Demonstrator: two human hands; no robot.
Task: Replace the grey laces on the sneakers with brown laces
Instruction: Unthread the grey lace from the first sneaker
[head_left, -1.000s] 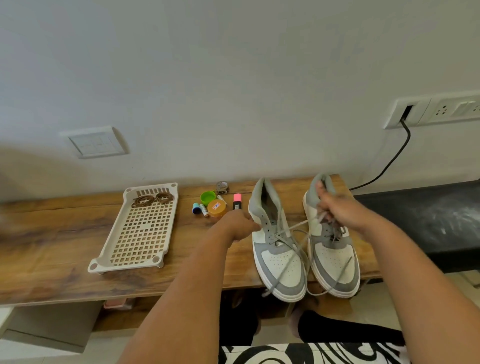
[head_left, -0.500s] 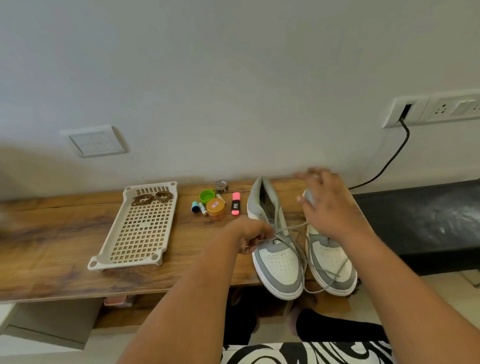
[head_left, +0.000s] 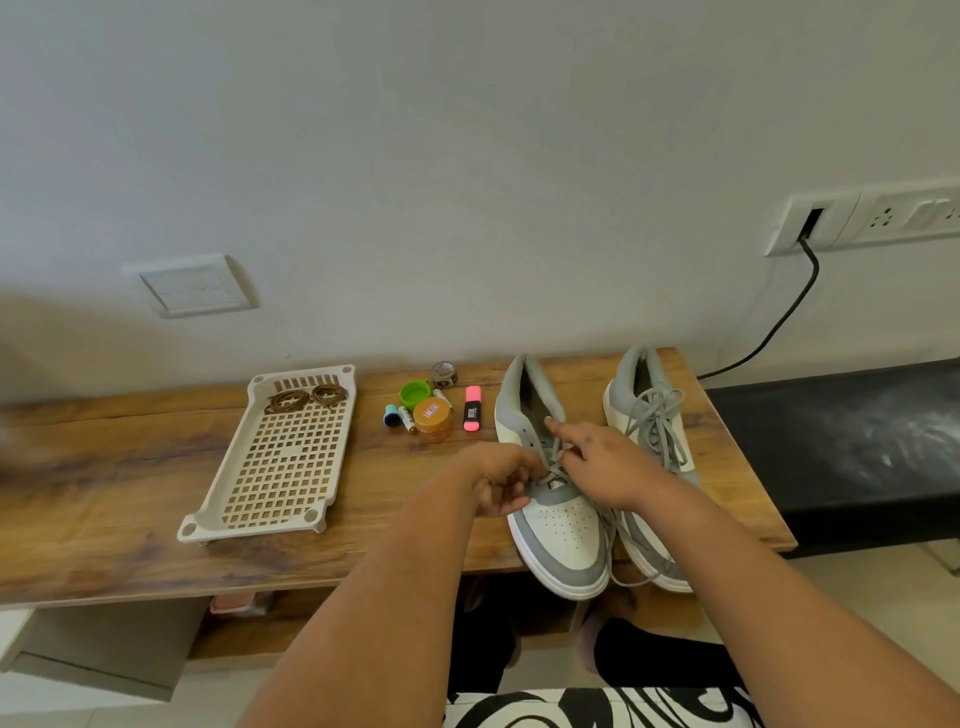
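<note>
Both hands work the grey lace of the left-hand sneaker.
The left hand (head_left: 501, 480) pinches the grey lace (head_left: 555, 467); the right hand (head_left: 605, 465) pinches it too, index finger extended. Both sneakers (head_left: 558, 525) stand on the wooden surface (head_left: 104, 493); brown laces (head_left: 304, 399) lie in the tray (head_left: 280, 462).

A wooden bench (head_left: 130, 519) runs along the wall. On it, toward its left, lies a cream plastic tray (head_left: 283, 467) with a grid of holes. Just right of the tray sit a green cap (head_left: 414, 395), an orange jar (head_left: 432, 419), two small batteries (head_left: 399, 417), a roll of tape (head_left: 443, 373) and a pink highlighter (head_left: 471, 408). A black cable (head_left: 779, 322) hangs from a wall socket (head_left: 872, 218) above the bench's right end.
</note>
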